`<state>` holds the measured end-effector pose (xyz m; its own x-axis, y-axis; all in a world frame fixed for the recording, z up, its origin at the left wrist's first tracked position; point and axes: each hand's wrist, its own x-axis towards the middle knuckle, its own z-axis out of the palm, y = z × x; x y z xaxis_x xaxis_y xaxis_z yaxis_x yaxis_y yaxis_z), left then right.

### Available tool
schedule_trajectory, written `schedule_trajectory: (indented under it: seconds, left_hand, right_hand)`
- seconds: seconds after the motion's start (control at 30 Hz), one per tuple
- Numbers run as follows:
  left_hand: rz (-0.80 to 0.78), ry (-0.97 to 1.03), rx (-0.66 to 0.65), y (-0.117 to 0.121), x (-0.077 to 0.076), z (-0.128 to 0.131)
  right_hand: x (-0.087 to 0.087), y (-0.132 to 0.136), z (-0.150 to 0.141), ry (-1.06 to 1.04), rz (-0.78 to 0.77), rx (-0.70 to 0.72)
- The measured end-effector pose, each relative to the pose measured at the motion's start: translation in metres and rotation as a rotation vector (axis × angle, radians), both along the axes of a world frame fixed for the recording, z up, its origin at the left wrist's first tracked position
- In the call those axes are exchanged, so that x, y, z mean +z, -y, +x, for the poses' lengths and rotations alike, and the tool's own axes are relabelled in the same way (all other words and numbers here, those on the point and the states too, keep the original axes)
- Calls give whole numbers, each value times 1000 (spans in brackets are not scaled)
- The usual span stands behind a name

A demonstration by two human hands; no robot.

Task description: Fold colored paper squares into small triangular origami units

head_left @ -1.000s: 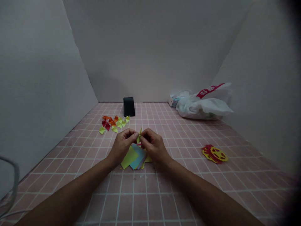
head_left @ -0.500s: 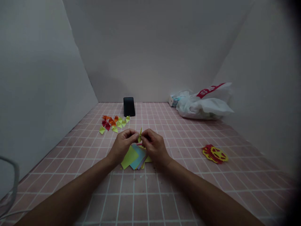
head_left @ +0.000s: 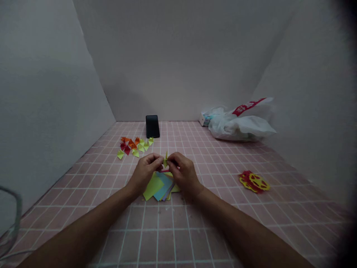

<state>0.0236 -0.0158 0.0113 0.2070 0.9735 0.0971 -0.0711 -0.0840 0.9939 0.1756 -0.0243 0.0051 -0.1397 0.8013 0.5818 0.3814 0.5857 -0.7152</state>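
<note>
My left hand (head_left: 145, 173) and my right hand (head_left: 182, 172) meet at the middle of the pink tiled surface. Both pinch a small folded yellow-green paper piece (head_left: 165, 160) between their fingertips, its point sticking up. Directly under the hands lies a fanned stack of square paper sheets (head_left: 158, 186) in yellow-green, blue and purple. A cluster of small folded paper triangles (head_left: 134, 146) in red, orange and yellow-green lies beyond my left hand.
A black phone (head_left: 152, 126) leans against the back wall. A white plastic bag (head_left: 240, 121) lies at the back right. A red and yellow paper cut-out (head_left: 254, 182) sits on the right. Grey walls close in left, back and right. A cable (head_left: 11, 219) loops at far left.
Both hands stay together on the folded paper piece, with only small finger shifts. The view has drifted slightly.
</note>
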Motion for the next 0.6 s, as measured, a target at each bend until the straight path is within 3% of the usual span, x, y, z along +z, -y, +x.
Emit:
schedule_trajectory:
  seconds: [0.6]
  left_hand:
    - [-78, 37, -12, 2, 2, 1]
  right_hand:
    - [-2, 0, 0, 77, 110, -4]
